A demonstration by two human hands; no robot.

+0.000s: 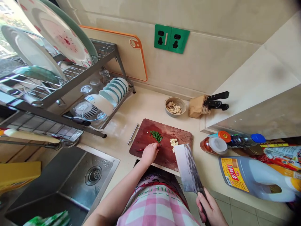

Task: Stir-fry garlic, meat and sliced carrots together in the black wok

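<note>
My left hand [150, 153] rests low over the brown cutting board [164, 125], its fingers drawn together just below a small heap of chopped greens [156, 136]. What those fingers pinch, if anything, is hidden. A red chili [140, 150] lies on the board left of this hand. My right hand [208, 204] is wrapped round the dark handle of a cleaver [187, 166]. The wide blade slants up and left across the board's right front edge, beside a pile of chopped garlic [174, 142].
Behind the board stand a bowl of garlic cloves [172, 114] and a wooden knife block [197, 106]. A large jug [254, 175], jars and bottles crowd the right. To the left are a sink [113, 160] and a dish rack [75, 83] with plates and bowls.
</note>
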